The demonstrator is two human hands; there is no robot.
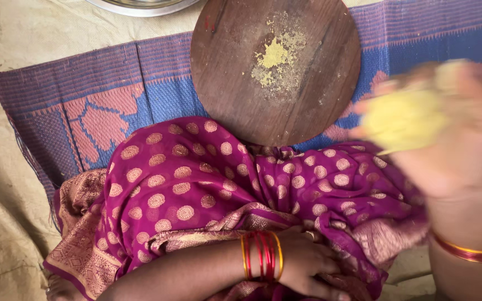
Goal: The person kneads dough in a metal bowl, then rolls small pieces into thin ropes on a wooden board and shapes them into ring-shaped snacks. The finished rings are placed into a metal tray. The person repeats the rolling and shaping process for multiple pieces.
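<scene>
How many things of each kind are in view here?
Round wooden board: 1
Lump of yellow dough, in the right hand: 1
Woven mat: 1
Metal plate, partly cut off: 1
Total: 4
</scene>
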